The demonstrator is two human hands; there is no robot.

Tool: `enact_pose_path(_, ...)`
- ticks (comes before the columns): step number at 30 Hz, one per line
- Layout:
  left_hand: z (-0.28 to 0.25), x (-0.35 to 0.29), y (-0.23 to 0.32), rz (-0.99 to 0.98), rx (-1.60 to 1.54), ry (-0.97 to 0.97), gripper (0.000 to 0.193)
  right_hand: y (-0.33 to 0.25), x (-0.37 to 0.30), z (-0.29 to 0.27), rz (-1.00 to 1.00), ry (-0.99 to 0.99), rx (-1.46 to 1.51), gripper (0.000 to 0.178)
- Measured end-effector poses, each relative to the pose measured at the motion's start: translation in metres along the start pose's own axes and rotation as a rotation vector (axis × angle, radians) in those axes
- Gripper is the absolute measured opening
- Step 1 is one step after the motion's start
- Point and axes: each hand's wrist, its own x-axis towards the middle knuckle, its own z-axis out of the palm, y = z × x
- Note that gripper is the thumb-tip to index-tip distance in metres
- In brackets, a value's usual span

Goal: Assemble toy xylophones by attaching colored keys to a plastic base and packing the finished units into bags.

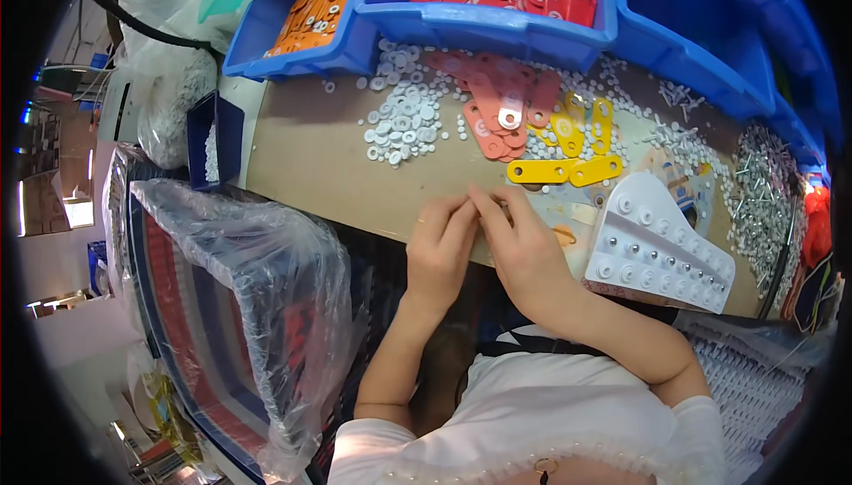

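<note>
Brown worktable (328, 161) across the middle, strewn with small parts. Along its far edge, blue bins: one (306, 46) filled with orange flat pieces, one (497, 19) filled with red ones, more blue bins (710, 50) off to the right. At lower left, beside the table, a large container lined with clear plastic sheeting (257, 281). White moulded fixture (661, 250) with rows of round seats and metal studs, tilted at the table's near right corner, just beside the right hand. Heap of metal rivets (763, 192) at far right. Pile of salmon-pink flat tags (501, 108) at centre, a scatter of white washers (404, 121) to its left, yellow slotted tags (568, 152) to its right, two of them lying flat just beyond the fingertips. Left hand (439, 250) and right hand (524, 250) brought together at the table's near edge, fingers curled, fingertips meeting in a pinch near the middle. Something very small apparently pinched between the two sets of fingertips, too tiny and hidden to identify; cannot tell what either hand has hold of.
</note>
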Motion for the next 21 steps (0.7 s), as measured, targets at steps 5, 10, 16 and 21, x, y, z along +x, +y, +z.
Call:
enact_pose_path(5, -0.002, -0.006, 0.006, -0.159, -0.148, -0.038, 0.026, 0.007, 0.001, -0.001, -0.004, -0.018, -0.218, 0.032)
enact_pose_path(10, -0.017, -0.006, 0.007, -0.079, 0.07, -0.075, 0.027, 0.007, 0.0, 0.003, -0.068, 0.06, -0.331, 0.03)
enact_pose_path(16, -0.01, -0.006, 0.003, 0.08, 0.201, -0.079, 0.028, 0.011, 0.004, 0.002, -0.127, 0.038, -0.33, 0.024)
enact_pose_path(21, -0.004, -0.001, -0.004, 0.082, 0.236, -0.177, 0.029, -0.016, -0.016, -0.035, -0.152, 0.203, -0.097, 0.025)
